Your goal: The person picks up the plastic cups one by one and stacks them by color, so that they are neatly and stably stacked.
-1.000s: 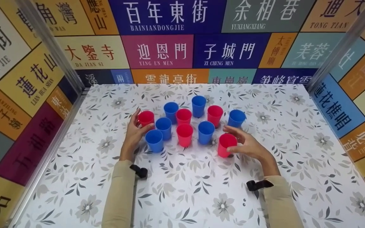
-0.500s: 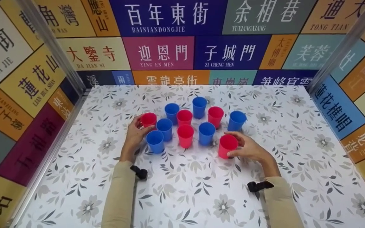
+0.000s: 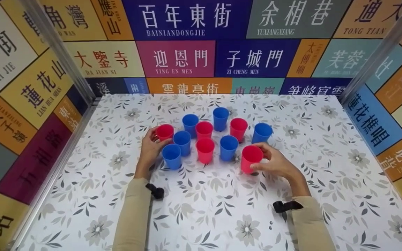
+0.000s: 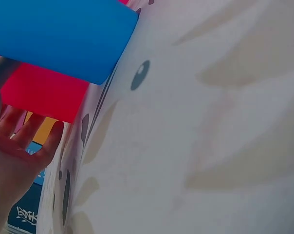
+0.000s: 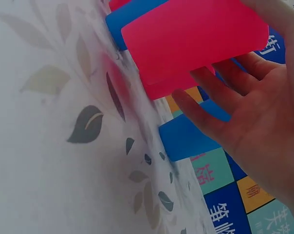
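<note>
In the head view, my left hand (image 3: 150, 148) curls around a red cup (image 3: 165, 132) at the left end of the group. Its fingers lie on the outer side and its thumb on the near side, just behind two blue cups. The nearer blue cup (image 4: 54, 36) covers part of that red cup (image 4: 45, 92) in the left wrist view. At the right front, my right hand (image 3: 276, 161) holds another red cup (image 3: 251, 158) between thumb and fingers. This red cup (image 5: 195, 41) appears upright, mouth up, and close over the tablecloth.
Between the hands stand several more upright cups, among them a front red cup (image 3: 205, 150), a blue cup (image 3: 228, 148) and a back blue cup (image 3: 220, 119). Another blue cup (image 3: 262, 133) is just beyond the right fingers. Sign-patterned walls (image 3: 176, 57) enclose the flowered tabletop (image 3: 201, 209).
The left hand's fingers have closed in on the left red cup, which has shifted slightly right. The right hand's fingers have drawn in around its red cup. The other cups keep their places.
</note>
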Demonstrator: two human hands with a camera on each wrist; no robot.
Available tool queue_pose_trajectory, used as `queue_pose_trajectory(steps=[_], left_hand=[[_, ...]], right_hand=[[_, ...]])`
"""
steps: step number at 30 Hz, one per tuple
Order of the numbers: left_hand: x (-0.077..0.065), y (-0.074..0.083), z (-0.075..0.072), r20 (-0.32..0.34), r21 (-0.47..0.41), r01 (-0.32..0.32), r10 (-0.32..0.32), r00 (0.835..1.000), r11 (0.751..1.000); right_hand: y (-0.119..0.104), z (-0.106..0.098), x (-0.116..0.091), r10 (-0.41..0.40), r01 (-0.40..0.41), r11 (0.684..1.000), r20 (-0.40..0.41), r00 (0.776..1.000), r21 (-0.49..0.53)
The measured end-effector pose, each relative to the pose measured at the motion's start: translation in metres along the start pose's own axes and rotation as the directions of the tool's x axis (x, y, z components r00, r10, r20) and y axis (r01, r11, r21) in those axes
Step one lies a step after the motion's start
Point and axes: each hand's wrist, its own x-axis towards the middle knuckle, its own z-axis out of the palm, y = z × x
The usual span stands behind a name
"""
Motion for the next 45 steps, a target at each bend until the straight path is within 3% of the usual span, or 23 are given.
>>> queue_pose_trajectory(steps=[9,18,26,32,38,45], left_hand=[[0.001,-0.002,0.003,0.031,0.010,0.015,-0.015,0.999,1.000],[0.004,-0.005,0.002,0.024,0.011,-0.048,0.047,0.999,0.999],[0.001,-0.009,0.000,0.007,0.000,-0.044,0.044,0.999,0.999],[-0.001,-0.015,-0.001,0.012,-0.067,-0.057,0.058,0.998,0.996],[0.000,-0.022,0.001,0.001,-0.159,-0.061,0.062,0.998,0.985],[-0.001,-0.023,-0.001,0.018,-0.123,-0.115,0.118,0.993,0.986]], right_hand=[[-0.021,0.004,-0.006,-0.115,0.115,0.993,-0.025,0.993,-0.010],[-0.046,0.009,0.003,-0.170,0.170,0.985,-0.007,0.985,-0.040],[-0.074,0.017,0.016,-0.200,0.204,0.971,0.041,0.979,-0.125],[-0.090,0.024,0.025,-0.196,0.206,0.965,0.073,0.978,-0.161],[-0.101,0.029,0.036,-0.193,0.205,0.969,0.099,0.976,-0.140],[-0.111,0.032,0.045,-0.180,0.193,0.975,0.113,0.977,-0.113]])
